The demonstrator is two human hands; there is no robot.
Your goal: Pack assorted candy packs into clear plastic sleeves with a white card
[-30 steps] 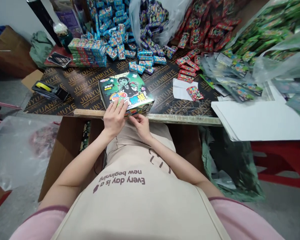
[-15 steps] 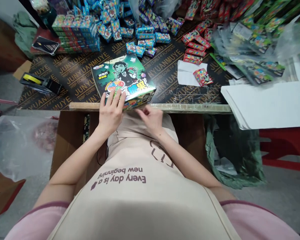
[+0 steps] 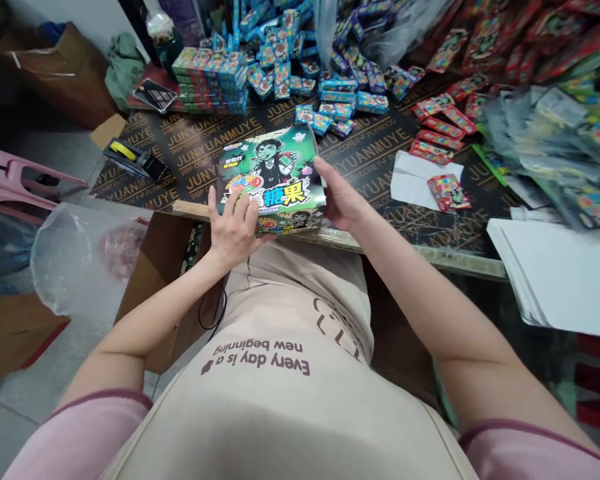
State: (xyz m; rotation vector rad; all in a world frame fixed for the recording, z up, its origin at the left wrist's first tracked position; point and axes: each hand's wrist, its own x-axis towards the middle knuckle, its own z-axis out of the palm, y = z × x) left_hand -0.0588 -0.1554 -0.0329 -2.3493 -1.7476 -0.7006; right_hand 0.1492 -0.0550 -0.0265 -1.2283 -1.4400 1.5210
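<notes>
A green candy box with a cartoon vampire on its lid sits at the near edge of the dark printed table. My left hand grips its near left corner, fingers lying on the lid. My right hand clasps the box's right side, thumb on the top edge. Both hands hold the box between them, over my beige apron.
Piles of small blue, red and green packets cover the far table. A tape dispenser lies at the left, white sheets at the right. A brown carton and a clear plastic bag sit below left.
My right hand left the box's near edge and moved up to its right side. The box turned slightly and now sits squarer between both hands. My view shifted to the right.
</notes>
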